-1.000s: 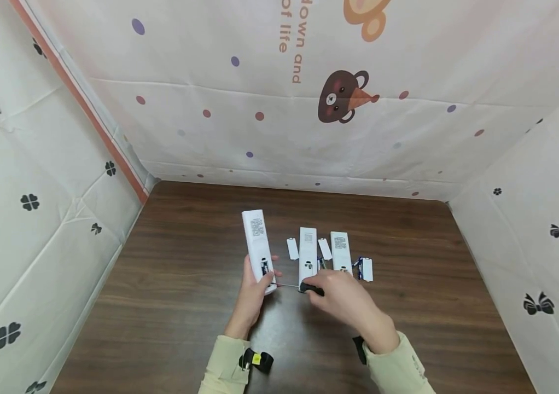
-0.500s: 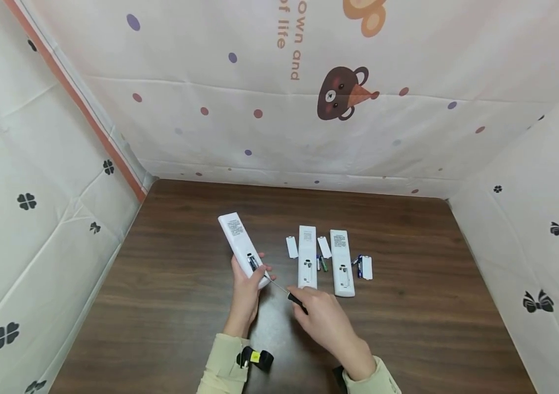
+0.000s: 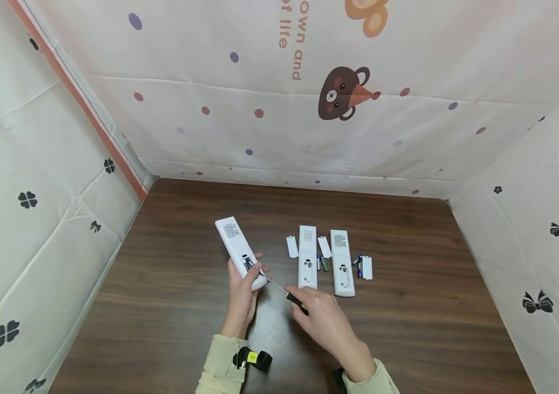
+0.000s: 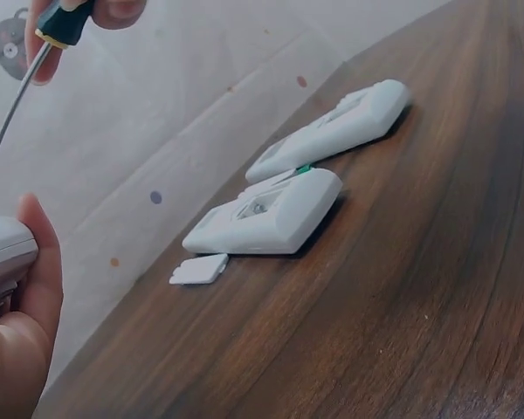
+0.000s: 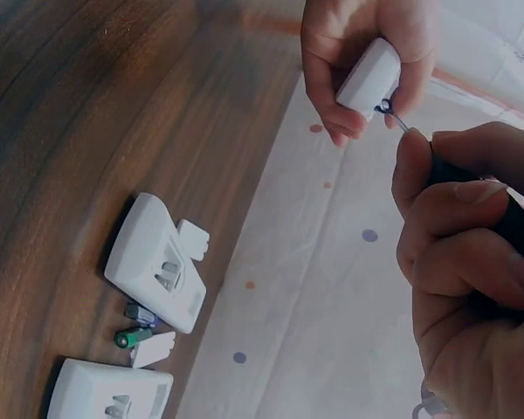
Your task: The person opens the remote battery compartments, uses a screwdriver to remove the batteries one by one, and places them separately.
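My left hand (image 3: 242, 295) grips the lower end of a white remote control (image 3: 235, 241), held tilted with its back up and its battery bay uncovered. A battery (image 3: 247, 263) shows in that bay, and my thumb lies beside it. In my right hand (image 3: 326, 320) is a screwdriver (image 3: 297, 302) with a dark handle, its thin shaft reaching to the bay's lower end. The right wrist view shows my fingers curled round the handle and the tip at a battery end (image 5: 384, 106). What exactly the tip touches is too small to tell.
Two more white remotes, a middle one (image 3: 307, 249) and a right one (image 3: 341, 254), lie back up with open bays. Loose covers (image 3: 292, 247) lie near them. A green battery (image 3: 324, 264) and blue batteries (image 3: 360, 267) rest on the brown table (image 3: 186, 306). Printed cloth (image 3: 186, 131) walls the table.
The held remote has swung left and tilted further. My right hand has come left and nearer the body with the screwdriver, uncovering the two remotes on the table. Lately both hands have barely moved.
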Motion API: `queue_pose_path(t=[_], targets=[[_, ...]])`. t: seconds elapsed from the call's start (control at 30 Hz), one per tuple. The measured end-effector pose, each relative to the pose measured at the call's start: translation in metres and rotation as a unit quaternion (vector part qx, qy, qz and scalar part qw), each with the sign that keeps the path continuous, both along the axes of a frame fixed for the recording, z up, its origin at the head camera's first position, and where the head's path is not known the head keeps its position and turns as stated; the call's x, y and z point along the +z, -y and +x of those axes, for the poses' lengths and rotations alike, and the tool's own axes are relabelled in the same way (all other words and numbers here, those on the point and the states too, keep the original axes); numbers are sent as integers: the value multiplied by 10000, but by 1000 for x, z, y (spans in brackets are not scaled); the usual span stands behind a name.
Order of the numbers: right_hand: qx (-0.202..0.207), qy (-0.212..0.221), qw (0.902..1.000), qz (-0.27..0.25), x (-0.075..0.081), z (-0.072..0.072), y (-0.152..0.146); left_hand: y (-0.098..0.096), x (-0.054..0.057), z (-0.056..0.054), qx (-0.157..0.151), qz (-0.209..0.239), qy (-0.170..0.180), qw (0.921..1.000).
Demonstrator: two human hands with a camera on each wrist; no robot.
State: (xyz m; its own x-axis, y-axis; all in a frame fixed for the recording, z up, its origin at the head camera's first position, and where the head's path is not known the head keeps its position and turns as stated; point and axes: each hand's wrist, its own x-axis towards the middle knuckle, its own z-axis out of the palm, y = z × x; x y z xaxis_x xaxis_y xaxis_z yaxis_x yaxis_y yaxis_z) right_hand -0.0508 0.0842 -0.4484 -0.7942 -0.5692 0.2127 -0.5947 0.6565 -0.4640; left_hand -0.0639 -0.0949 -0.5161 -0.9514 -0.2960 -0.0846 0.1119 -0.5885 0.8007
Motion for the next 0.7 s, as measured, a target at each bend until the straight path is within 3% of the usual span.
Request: queue_pose_path(t=[0.2,0.4,0.7], targets=[[-6,219,9995,239,3,0,-4,2,2,2,-102,202,96,9997],[-375,408,9984,86,0,-2,-12,3,3,4,-187,278,120,9994],[-618,146,9976,-258,-2,-16,-14,4,7,9,-872,234,67,9959]])
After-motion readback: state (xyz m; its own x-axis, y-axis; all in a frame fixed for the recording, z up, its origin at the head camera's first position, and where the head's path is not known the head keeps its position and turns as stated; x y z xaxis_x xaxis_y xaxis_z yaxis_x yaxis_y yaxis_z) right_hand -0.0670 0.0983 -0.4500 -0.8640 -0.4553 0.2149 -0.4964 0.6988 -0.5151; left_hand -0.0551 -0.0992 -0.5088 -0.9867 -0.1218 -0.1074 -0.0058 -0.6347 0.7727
